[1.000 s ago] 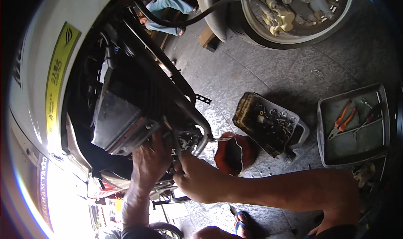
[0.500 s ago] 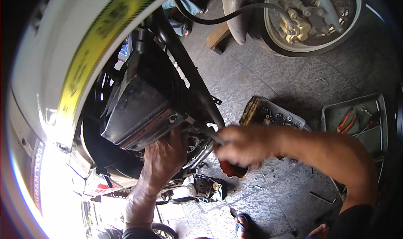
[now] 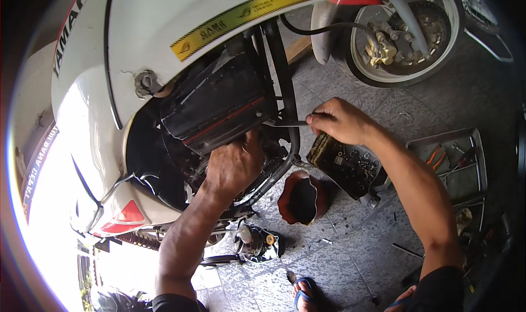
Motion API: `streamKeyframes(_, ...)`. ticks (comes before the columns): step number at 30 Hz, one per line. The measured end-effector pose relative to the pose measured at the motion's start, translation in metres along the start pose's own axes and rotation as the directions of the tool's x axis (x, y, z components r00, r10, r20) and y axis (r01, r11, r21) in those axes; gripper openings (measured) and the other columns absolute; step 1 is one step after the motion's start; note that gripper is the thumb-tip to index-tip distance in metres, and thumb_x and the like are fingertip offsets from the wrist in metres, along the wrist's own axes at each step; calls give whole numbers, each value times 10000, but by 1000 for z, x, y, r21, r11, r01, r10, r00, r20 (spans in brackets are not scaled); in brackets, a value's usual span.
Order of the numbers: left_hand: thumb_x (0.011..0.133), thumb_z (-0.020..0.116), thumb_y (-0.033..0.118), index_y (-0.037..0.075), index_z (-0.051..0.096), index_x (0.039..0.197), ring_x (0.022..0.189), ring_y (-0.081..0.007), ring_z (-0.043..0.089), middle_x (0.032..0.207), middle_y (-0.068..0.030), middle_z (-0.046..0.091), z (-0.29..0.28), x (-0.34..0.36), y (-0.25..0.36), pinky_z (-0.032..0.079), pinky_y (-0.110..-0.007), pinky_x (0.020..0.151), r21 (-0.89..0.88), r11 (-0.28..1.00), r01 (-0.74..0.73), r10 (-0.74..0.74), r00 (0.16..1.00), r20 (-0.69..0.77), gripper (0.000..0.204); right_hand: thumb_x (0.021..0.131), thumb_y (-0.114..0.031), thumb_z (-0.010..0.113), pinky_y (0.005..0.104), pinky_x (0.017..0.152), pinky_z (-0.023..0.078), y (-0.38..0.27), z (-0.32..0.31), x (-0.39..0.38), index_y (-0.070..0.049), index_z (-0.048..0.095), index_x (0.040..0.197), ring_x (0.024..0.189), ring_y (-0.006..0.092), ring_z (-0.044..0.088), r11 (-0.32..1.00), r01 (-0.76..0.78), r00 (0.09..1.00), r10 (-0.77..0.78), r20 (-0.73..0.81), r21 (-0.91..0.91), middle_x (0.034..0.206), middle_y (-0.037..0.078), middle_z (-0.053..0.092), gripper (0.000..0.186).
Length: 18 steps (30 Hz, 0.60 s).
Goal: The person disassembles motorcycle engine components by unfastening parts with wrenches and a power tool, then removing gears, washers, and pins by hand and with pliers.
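Note:
My left hand [image 3: 233,164] reaches under the black box-like part [image 3: 213,98] on the white motorbike [image 3: 98,49], its fingers curled and their tips hidden behind the part. My right hand [image 3: 337,120] is closed on the end of a flat metal wrench [image 3: 287,123], whose far end meets the lower right corner of the black part, just right of my left hand. A dark frame tube [image 3: 278,65] runs beside the part. Below my right hand stands a cut plastic jug [image 3: 356,175] holding several nuts and small fittings.
An orange cut container [image 3: 285,202], a removed mechanical assembly [image 3: 257,243] and a loose rod [image 3: 405,250] lie on the tiled floor. A metal tray [image 3: 479,180] with orange-handled pliers [image 3: 435,157] is at right. Another front wheel [image 3: 367,73] stands behind, beside a wooden block [image 3: 297,50]. My sandalled foot [image 3: 304,293] is below.
The view has shifted, showing more white fairing. My right hand has moved upward, swinging the wrench from a downward slant to nearly horizontal. My left hand remains under the black part.

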<state>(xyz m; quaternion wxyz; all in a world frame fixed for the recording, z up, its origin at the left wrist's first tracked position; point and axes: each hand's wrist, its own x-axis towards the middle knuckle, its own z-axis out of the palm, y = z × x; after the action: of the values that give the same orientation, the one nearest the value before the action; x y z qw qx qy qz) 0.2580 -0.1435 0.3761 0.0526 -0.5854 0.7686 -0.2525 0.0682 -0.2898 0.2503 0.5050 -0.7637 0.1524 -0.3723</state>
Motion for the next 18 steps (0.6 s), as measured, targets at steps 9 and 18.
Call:
streamKeyframes(9,848,625,147,-16,332,1388,780,-485,619,949,-300,611,17,-10,-6,502,-558,675,52,999,-2,4,999,-41,636,959,-292,573,341,595,451,-18,6,-4,-25,659,746,567,170,571,1000,-12,997,14,-80,23,624,78,622,352)
streamKeyframes(18,865,544,133,-11,576,1096,591,-287,673,737,-167,660,-5,1,8,532,-394,490,14,988,154,-154,980,123,274,1026,-329,482,336,531,502,-75,110,-49,-38,541,1057,549,192,570,326,-390,892,367,265,861,671,49,564,298)
